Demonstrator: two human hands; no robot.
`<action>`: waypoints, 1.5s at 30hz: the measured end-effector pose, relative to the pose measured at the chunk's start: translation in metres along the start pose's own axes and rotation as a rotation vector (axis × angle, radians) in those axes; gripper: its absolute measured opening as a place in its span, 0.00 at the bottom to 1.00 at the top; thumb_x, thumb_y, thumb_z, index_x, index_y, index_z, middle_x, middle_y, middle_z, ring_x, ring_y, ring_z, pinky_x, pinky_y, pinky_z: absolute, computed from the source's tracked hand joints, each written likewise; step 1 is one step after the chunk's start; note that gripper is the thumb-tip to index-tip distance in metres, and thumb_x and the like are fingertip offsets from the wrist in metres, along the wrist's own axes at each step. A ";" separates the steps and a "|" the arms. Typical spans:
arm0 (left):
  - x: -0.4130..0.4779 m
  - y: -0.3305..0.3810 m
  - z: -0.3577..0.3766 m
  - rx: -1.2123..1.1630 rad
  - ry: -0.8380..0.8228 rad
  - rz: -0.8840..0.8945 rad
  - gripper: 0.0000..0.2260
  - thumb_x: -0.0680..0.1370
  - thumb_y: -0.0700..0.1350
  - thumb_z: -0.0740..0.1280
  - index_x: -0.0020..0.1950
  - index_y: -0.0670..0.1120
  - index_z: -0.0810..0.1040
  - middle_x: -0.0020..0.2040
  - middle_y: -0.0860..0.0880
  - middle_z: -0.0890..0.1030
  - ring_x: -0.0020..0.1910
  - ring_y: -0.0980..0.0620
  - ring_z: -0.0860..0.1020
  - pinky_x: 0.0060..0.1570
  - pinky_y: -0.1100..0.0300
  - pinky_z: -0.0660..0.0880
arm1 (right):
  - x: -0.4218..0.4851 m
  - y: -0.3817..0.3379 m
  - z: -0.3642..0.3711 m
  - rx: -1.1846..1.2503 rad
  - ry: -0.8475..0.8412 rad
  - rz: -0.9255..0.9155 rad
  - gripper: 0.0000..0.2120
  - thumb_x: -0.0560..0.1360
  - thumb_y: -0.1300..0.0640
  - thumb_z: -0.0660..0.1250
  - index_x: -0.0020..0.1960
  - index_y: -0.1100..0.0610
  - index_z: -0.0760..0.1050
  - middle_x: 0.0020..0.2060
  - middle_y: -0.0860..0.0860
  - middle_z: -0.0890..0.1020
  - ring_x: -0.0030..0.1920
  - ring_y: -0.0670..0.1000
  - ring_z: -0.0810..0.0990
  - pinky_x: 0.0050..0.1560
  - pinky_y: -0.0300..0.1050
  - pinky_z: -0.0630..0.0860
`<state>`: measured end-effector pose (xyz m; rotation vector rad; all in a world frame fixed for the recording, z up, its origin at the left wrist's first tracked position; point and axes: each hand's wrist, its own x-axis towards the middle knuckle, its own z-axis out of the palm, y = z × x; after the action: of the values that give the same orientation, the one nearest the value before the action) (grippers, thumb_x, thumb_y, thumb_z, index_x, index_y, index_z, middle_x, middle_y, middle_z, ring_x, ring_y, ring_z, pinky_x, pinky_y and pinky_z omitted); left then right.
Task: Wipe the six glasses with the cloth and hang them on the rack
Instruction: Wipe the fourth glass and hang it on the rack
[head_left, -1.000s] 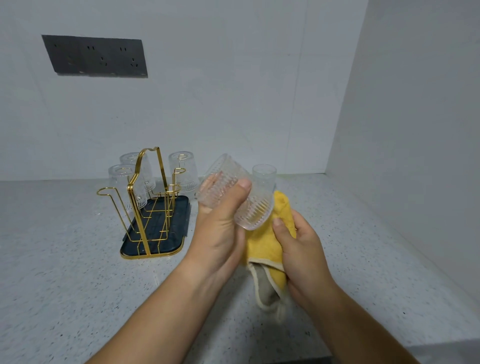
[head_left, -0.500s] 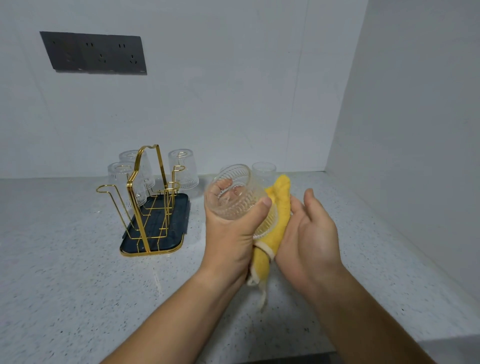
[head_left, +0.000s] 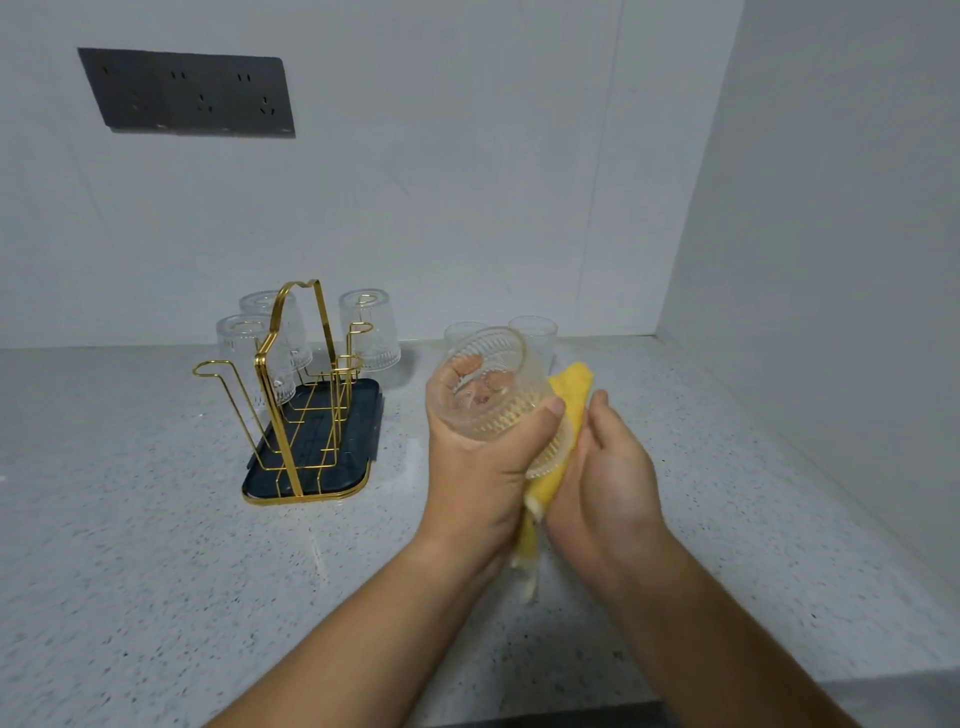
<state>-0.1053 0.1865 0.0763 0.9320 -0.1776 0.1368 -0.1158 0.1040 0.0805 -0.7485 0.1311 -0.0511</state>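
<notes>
Left hand (head_left: 478, 467) grips glass (head_left: 498, 395) round its side, glass tipped, open mouth toward camera. Right hand (head_left: 608, 467) flat, fingers straight, presses yellow cloth (head_left: 569, 395) on glass side. Cloth end hangs down between hands. Gold rack (head_left: 291, 395) on dark tray (head_left: 311, 467), left on table (head_left: 156, 571). Three upside-down glasses (head_left: 370, 330) at rack's far side. Two more upright glasses (head_left: 535, 335) on table just behind held glass.
</notes>
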 end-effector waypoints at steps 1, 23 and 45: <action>0.004 0.001 -0.002 -0.006 0.026 0.000 0.31 0.68 0.33 0.79 0.66 0.50 0.72 0.62 0.39 0.82 0.56 0.46 0.84 0.56 0.52 0.81 | -0.005 0.006 -0.001 -0.014 -0.024 0.018 0.32 0.85 0.41 0.46 0.70 0.63 0.74 0.63 0.62 0.83 0.64 0.59 0.82 0.65 0.54 0.78; 0.001 -0.007 -0.022 0.200 -0.009 0.036 0.30 0.65 0.38 0.79 0.63 0.52 0.71 0.59 0.42 0.82 0.53 0.52 0.84 0.51 0.59 0.81 | -0.007 -0.009 -0.017 -0.076 0.047 0.140 0.26 0.86 0.48 0.51 0.66 0.67 0.77 0.58 0.65 0.85 0.57 0.63 0.85 0.52 0.58 0.79; 0.021 -0.011 -0.036 0.049 0.101 -0.106 0.35 0.67 0.41 0.82 0.71 0.42 0.72 0.56 0.46 0.84 0.53 0.50 0.85 0.49 0.59 0.82 | 0.002 0.003 -0.048 -0.491 0.328 -0.133 0.14 0.86 0.55 0.58 0.53 0.55 0.82 0.51 0.57 0.87 0.52 0.57 0.87 0.61 0.60 0.80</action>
<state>-0.0792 0.2102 0.0509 0.9794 -0.0318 0.0904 -0.1201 0.0736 0.0440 -1.2358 0.4160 -0.2763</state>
